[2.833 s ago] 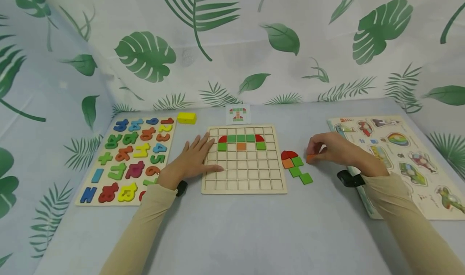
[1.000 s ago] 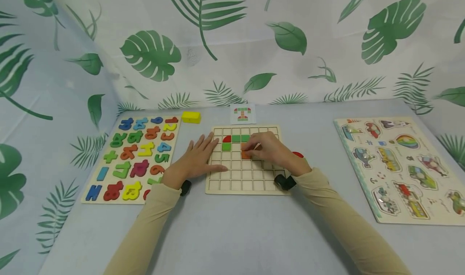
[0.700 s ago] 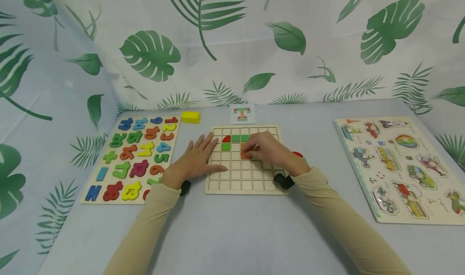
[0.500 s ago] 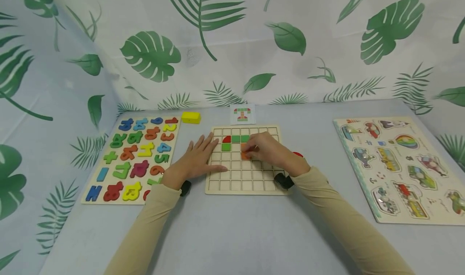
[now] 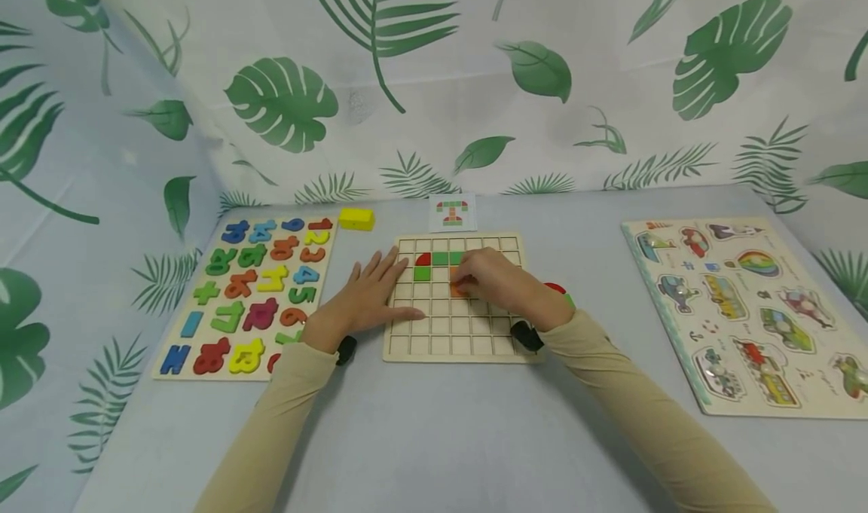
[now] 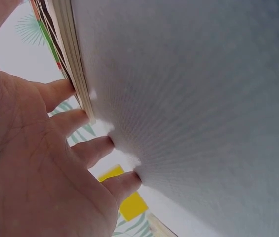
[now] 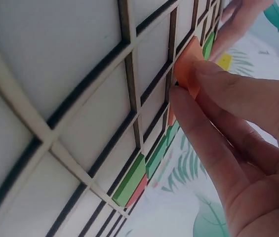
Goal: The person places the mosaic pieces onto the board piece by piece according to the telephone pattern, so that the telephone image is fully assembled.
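My right hand [image 5: 498, 279] is over the middle of a wooden grid board [image 5: 461, 326], pinching an orange square tile [image 7: 186, 69] between thumb and finger. The right wrist view shows this tile slightly tilted at its cell, just below another orange tile [image 5: 453, 271]. My left hand [image 5: 362, 298] rests with fingers spread, its thumb on the board's left part and fingertips along the left edge. On the board lie a red quarter-round tile [image 5: 423, 260], a light green tile [image 5: 423, 273] and darker green tiles [image 5: 440, 258]. My right hand hides the tiles behind it.
Behind the board is a pattern card [image 5: 452, 212], with a yellow block [image 5: 356, 219] to its left. A number puzzle [image 5: 197, 249] lies left, a vehicle puzzle [image 5: 712, 332] right. Loose red tiles [image 5: 555, 288] show past my right wrist, partly hidden.
My right hand has carried the orange tile leftward from beside the loose tiles onto the board, under the first orange one. In the last half second it has barely shifted; my left hand stays put.
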Action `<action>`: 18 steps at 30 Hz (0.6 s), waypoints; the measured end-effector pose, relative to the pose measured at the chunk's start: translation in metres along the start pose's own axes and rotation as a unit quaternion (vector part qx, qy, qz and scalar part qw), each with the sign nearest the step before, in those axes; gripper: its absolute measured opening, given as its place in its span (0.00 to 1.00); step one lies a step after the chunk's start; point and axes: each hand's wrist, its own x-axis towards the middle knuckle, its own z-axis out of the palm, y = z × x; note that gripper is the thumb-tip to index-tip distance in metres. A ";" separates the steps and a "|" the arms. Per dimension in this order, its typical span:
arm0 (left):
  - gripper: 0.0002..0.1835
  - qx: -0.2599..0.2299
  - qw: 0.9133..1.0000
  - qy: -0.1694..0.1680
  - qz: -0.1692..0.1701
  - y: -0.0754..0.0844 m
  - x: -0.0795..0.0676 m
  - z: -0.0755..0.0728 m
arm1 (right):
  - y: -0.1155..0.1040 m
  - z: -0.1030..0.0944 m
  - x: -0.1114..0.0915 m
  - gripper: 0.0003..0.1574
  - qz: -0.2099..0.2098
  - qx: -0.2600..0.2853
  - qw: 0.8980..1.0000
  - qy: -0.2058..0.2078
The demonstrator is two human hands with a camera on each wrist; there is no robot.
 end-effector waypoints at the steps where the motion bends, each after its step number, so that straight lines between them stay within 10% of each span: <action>1: 0.56 0.000 1.000 0.000 -0.001 0.000 0.000 0.000 | 0.000 0.001 0.000 0.07 -0.004 -0.007 1.000 0.001; 18: 0.56 0.008 1.000 -0.006 -0.004 -0.001 0.001 0.001 | 0.001 0.000 -0.002 0.07 -0.006 -0.014 1.000 -0.003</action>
